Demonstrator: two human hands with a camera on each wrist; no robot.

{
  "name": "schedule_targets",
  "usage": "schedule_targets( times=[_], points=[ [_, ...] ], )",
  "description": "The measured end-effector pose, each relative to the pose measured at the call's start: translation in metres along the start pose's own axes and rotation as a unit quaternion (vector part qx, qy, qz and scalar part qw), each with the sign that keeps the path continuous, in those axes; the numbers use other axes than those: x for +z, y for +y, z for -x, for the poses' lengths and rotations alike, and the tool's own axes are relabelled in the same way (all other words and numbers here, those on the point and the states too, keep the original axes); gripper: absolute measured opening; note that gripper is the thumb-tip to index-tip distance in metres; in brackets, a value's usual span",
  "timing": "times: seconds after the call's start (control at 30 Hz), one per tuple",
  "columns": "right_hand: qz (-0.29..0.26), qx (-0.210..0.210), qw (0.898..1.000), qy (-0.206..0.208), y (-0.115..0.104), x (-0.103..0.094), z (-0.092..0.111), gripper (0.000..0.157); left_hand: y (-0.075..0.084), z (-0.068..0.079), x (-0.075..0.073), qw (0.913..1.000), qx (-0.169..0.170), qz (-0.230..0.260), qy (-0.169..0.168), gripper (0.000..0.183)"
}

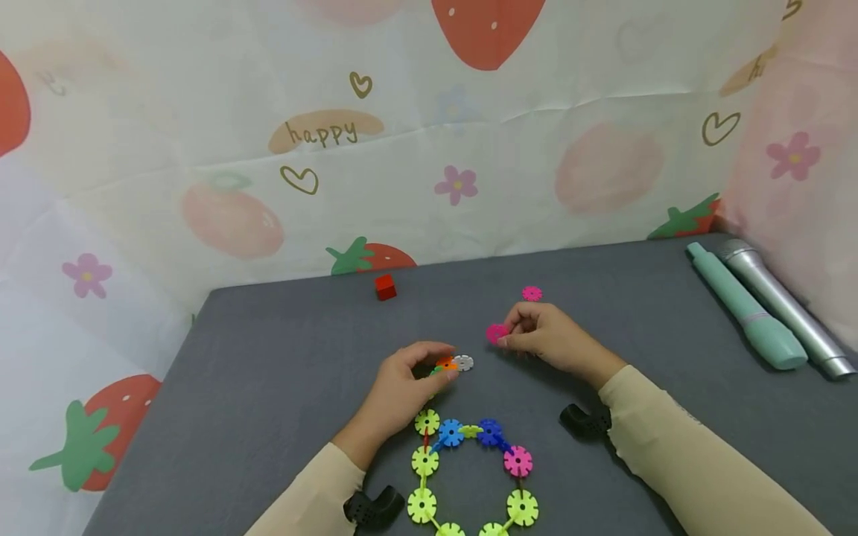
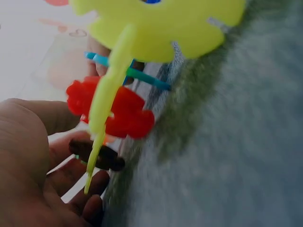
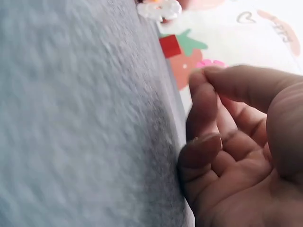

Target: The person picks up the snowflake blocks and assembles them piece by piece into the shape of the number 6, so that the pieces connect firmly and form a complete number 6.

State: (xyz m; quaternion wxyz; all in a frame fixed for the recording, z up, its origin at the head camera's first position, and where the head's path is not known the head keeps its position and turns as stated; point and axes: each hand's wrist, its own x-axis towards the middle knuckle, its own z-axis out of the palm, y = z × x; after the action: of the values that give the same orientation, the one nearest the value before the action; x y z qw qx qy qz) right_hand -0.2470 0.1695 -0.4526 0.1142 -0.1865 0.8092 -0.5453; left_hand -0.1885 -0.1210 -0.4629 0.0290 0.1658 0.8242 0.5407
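Observation:
My right hand (image 1: 553, 339) pinches a pink notched disc (image 1: 497, 333) between thumb and fingertips, low over the grey table. In the right wrist view its pink edge (image 3: 210, 63) peeks out beyond the fingertips. My left hand (image 1: 410, 380) holds an orange notched disc (image 1: 447, 363) between thumb and index finger. A white disc (image 1: 463, 362) joins it on the right, and green shows beside it, partly hidden by the hand. Close to this hand lies a ring of linked discs, with yellow-green (image 1: 425, 461), blue (image 1: 451, 432) and pink (image 1: 518, 461) ones. A red disc (image 2: 125, 113) shows in the left wrist view.
Another pink disc (image 1: 532, 293) lies just beyond my right hand. A red cube (image 1: 385, 287) sits near the table's back edge. At the right lie a mint-green microphone-shaped thing (image 1: 751, 313) and a silver microphone (image 1: 787, 309). A printed cloth (image 1: 429, 149) hangs behind the table.

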Motion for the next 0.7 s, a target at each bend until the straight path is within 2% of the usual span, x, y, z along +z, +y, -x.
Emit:
schedule_targets(
  times=[0.17,0.3,0.4,0.7],
  points=[
    [-0.027,0.023,0.998,-0.055,-0.002,0.008,-0.001,0.013,0.003,-0.007,0.006,0.9984,0.012,-0.055,0.006,0.028],
    [-0.043,0.054,0.995,-0.074,-0.004,0.012,0.000,0.023,0.002,-0.010,0.009,0.9973,0.021,-0.067,0.021,0.014],
    [-0.053,0.068,0.994,-0.073,-0.007,0.016,0.002,0.026,0.001,-0.011,0.010,0.9969,0.028,-0.064,0.036,0.008],
    [-0.123,0.122,0.983,-0.055,-0.017,0.026,0.004,0.021,-0.001,-0.011,0.011,0.9958,0.032,-0.061,0.060,0.004]
  ],
)
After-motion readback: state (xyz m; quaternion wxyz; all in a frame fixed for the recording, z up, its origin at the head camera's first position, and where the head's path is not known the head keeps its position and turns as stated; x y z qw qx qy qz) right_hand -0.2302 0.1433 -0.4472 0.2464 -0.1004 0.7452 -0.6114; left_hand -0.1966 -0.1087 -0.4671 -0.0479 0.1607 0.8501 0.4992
